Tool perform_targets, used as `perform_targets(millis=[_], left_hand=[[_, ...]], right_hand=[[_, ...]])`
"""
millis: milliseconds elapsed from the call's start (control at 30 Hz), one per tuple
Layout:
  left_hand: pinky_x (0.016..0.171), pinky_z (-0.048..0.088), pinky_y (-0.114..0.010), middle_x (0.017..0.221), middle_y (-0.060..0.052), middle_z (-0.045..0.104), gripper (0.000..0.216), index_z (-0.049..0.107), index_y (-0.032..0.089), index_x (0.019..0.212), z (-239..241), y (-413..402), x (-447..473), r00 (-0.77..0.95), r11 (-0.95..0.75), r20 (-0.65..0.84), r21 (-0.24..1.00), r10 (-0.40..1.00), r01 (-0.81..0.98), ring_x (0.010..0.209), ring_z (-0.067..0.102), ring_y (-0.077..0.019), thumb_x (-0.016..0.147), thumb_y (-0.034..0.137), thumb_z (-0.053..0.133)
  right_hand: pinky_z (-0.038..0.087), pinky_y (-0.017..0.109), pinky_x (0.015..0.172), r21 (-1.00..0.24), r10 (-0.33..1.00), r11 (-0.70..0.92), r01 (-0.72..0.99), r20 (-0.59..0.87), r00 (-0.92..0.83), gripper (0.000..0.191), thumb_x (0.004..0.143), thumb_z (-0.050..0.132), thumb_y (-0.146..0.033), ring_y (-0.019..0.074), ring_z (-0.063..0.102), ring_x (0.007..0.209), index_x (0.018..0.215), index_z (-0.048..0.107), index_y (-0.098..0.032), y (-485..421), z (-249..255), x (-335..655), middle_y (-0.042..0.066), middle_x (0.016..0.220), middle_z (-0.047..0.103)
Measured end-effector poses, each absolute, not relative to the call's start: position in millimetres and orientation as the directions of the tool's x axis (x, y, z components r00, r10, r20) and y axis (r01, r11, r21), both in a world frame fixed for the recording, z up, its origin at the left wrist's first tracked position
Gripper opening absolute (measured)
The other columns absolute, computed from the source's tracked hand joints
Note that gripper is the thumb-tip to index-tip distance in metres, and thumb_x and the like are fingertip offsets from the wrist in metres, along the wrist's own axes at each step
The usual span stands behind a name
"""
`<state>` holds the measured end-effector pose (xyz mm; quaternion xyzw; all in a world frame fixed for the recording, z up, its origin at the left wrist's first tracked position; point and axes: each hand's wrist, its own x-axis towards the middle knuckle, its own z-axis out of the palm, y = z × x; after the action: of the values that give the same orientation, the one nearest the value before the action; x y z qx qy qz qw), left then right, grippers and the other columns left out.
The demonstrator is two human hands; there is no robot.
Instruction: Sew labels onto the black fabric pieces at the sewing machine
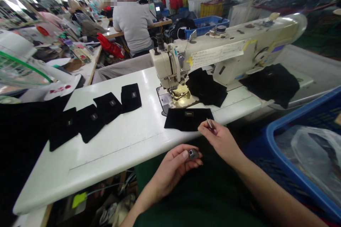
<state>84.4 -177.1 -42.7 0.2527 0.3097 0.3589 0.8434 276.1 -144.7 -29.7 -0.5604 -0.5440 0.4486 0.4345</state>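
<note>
My left hand (178,166) is low at the table's front edge, fingers curled round a small grey stack of labels (193,154) pinched under the thumb. My right hand (218,136) hovers just right of it, pinching a single small label (210,123) between thumb and forefinger. Just beyond it, a black fabric piece (186,120) with a sewn label lies flat in front of the sewing machine (226,56). Several more labelled black pieces (106,108) lie in an overlapping row on the white table (128,142) at left.
More black fabric (206,88) sits under the machine arm and another pile (271,83) at its right end. A blue bin (306,156) with a plastic bag stands at my right. A person in a grey shirt (134,25) sits ahead, back turned. A fan (18,67) stands at left.
</note>
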Motion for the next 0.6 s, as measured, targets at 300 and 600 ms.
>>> perform_targets(millis=[300,600], left_hand=[[0.081,0.054,-0.026,0.102,-0.014,0.073,0.037,0.067,0.014,0.127,-35,-184,77,0.627,0.6,-0.251,0.671,0.737,-0.437,0.085,0.071,-0.0175,0.093,0.029,0.066],[0.076,0.057,-0.02,0.1,-0.017,0.074,0.026,0.072,0.005,0.108,-76,-211,45,0.489,0.72,-0.539,0.405,0.686,-0.563,0.08,0.072,-0.0159,0.085,0.016,0.074]], right_hand=[[0.044,0.028,0.065,-0.973,0.949,-0.189,0.133,-0.216,-0.231,0.021,0.082,0.064,-0.039,0.0149,0.054,0.067,0.076,0.059,-0.02,-157,-47,258,-0.002,0.071,0.059],[0.04,0.026,0.059,-0.946,0.988,-0.045,0.321,-0.089,-0.126,0.03,0.087,0.06,-0.044,0.0141,0.051,0.062,0.07,0.064,-0.019,-167,-49,281,-0.002,0.064,0.055]])
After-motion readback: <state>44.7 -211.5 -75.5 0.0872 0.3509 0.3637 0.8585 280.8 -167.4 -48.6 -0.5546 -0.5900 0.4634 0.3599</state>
